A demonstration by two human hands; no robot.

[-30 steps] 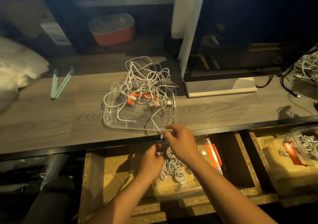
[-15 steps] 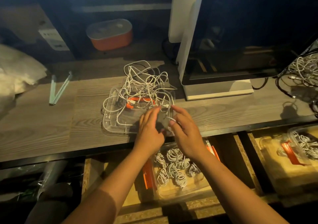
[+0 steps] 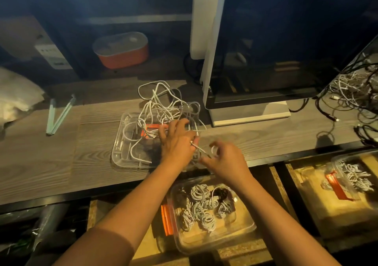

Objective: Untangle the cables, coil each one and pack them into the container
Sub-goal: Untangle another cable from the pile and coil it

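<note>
**Q:** Is any writing legible?
**A:** No. The label (image 3: 51,55) on the grey unit at rear left carries marks too small to read. The monitor (image 3: 276,51) shows no brand, and its top is cut off by the frame.

**Q:** Where are the cables?
**A:** The tangle (image 3: 161,104) of white cables lies on a clear tray (image 3: 122,155) on the desk (image 3: 51,163) and spills over the tray's far edge. Coiled cables lie in the container (image 3: 204,243) below the desk's front edge, between the forearms.

**Q:** What is the state of the hands?
**A:** The left hand (image 3: 176,143) has its fingers spread and bent down into the tangle. Whether it grips a strand cannot be told. The right hand (image 3: 227,159) is just beside it with its fingers curled. Its thumb and fingers pinch one cable (image 3: 199,148), which runs over from the left thumb. Motion blur softens the fingertips.

**Q:** What else is obscured?
**A:** A second pile (image 3: 353,90) of cables at far right is cut off by the frame. The area under the desk at left is too dark to make out.
</note>
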